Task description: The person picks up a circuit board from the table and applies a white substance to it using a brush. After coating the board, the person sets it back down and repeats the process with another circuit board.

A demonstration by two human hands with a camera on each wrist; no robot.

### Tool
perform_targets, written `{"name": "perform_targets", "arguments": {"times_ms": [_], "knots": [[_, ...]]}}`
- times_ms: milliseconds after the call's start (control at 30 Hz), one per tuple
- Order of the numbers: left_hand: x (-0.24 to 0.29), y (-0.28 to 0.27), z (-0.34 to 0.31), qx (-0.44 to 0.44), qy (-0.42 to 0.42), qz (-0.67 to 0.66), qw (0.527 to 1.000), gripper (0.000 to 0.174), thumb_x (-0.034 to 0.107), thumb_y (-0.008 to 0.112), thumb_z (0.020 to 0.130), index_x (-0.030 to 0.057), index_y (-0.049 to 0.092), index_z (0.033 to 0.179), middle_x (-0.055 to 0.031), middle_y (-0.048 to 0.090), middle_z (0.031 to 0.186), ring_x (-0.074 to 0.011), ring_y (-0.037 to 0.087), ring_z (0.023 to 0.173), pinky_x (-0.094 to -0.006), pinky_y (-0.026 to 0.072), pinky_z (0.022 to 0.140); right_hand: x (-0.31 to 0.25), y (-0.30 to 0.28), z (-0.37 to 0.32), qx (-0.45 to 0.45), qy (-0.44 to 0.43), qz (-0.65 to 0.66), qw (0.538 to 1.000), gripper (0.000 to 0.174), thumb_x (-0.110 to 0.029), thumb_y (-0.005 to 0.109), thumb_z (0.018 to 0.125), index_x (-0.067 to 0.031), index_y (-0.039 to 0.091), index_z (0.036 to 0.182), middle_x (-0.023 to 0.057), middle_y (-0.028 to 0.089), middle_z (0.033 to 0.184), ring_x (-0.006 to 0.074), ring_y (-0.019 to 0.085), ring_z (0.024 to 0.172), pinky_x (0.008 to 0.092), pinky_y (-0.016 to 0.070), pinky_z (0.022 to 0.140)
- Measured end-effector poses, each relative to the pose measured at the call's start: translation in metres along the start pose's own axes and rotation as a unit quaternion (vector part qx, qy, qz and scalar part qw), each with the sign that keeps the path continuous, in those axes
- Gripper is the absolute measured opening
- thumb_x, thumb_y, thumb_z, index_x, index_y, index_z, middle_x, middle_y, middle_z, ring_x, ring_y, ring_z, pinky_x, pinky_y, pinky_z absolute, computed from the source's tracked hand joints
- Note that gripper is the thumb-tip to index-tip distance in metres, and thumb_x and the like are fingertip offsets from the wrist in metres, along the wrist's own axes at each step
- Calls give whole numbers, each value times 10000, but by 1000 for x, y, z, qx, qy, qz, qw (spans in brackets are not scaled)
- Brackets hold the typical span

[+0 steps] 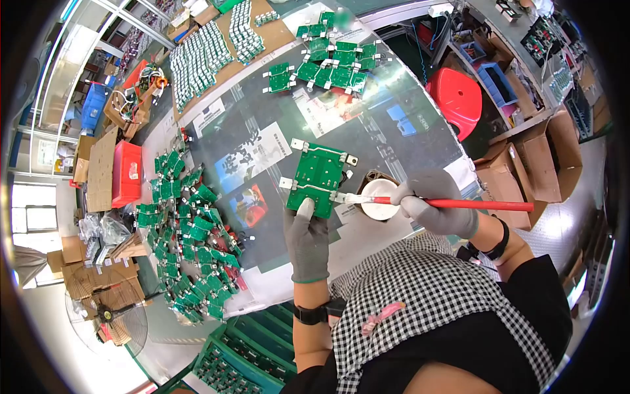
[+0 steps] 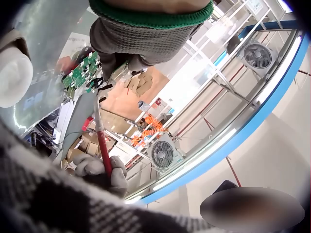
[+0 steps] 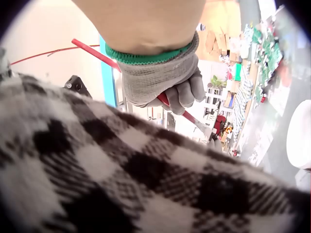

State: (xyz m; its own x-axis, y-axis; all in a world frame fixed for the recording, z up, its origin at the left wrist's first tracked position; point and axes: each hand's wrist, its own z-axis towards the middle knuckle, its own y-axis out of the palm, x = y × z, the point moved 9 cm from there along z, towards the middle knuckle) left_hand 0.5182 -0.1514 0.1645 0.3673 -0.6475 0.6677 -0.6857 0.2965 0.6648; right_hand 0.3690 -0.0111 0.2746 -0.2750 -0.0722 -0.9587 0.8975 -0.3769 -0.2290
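My gloved left hand (image 1: 307, 244) holds a green circuit board (image 1: 318, 172) by its lower edge, thumb on its face. White wires and metal tabs stand out along the board's sides. In my gloved right hand (image 1: 438, 203) is a red-handled brush (image 1: 492, 205), gripped near its front end. Its pale tip lies right at the board's lower right tab. Below the tip, a round tub (image 1: 380, 213) of white material stands on the table. The left wrist view shows the brush (image 2: 103, 148) pointing up toward the left glove (image 2: 146, 41). In the right wrist view, fingers of the right glove (image 3: 160, 80) curl round the handle.
Many green boards (image 1: 190, 230) lie piled along the table's left side, and more boards (image 1: 335, 62) lie at the back. Rows of small parts (image 1: 202, 59) sit on cardboard beyond. A red stool (image 1: 456, 98) and cardboard boxes (image 1: 525, 164) stand to the right.
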Motion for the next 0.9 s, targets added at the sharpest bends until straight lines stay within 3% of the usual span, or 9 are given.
{"name": "perform_targets", "arguments": {"times_ms": [167, 300, 400, 500, 667, 767, 900], "knots": [[-3, -20, 3, 26, -7, -20, 999, 378, 62, 544, 922, 14, 458, 1287, -97, 570, 1223, -190, 591, 1074, -313, 499, 897, 24, -33, -12, 100, 89, 46, 990, 165, -106, 519, 858, 17, 629, 852, 67, 597, 683, 130, 552, 592, 289, 450, 568], [-6, -18, 3, 11, -20, -15, 1000, 374, 57, 545, 919, 15, 463, 1282, -93, 572, 1220, -189, 590, 1074, -318, 496, 898, 21, -40, -6, 144, 7, 38, 989, 166, -91, 509, 852, 14, 631, 893, 52, 593, 674, 114, 548, 584, 280, 451, 567], [-7, -13, 4, -10, -30, -11, 999, 374, 52, 541, 918, 7, 461, 1281, -94, 573, 1217, -192, 590, 1079, -319, 494, 900, 27, -36, 0, 138, 7, 36, 990, 155, -101, 521, 853, 7, 632, 869, 66, 587, 678, 142, 555, 601, 287, 449, 584], [0, -6, 1, 34, -10, 19, 999, 336, 78, 549, 907, 28, 476, 1231, -74, 609, 1075, -132, 607, 868, -264, 488, 741, 31, -31, 2, 107, 14, 12, 994, 153, -110, 524, 857, 5, 626, 857, 79, 583, 684, 162, 557, 620, 298, 443, 590], [-1, -20, 3, 63, -7, 31, 998, 302, 92, 559, 907, 33, 493, 1196, -63, 612, 1045, -113, 595, 824, -251, 473, 692, 33, -33, -1, 79, 63, 15, 995, 152, -112, 529, 854, 6, 624, 851, 76, 570, 679, 149, 526, 613, 297, 436, 592], [0, -15, 4, 68, -4, 31, 997, 292, 101, 564, 907, 39, 501, 1185, -58, 613, 1028, -103, 588, 775, -236, 461, 651, 29, -37, 0, 126, 59, 56, 989, 145, -110, 528, 852, 5, 617, 841, 66, 564, 676, 132, 512, 613, 292, 432, 592], [-3, -20, 6, 53, -17, 42, 998, 290, 103, 563, 908, 45, 504, 1187, -53, 614, 1028, -101, 587, 770, -227, 453, 640, 34, -32, 8, 102, 49, 36, 993, 145, -104, 520, 860, 8, 613, 863, 53, 557, 694, 113, 507, 616, 278, 431, 592]]}}
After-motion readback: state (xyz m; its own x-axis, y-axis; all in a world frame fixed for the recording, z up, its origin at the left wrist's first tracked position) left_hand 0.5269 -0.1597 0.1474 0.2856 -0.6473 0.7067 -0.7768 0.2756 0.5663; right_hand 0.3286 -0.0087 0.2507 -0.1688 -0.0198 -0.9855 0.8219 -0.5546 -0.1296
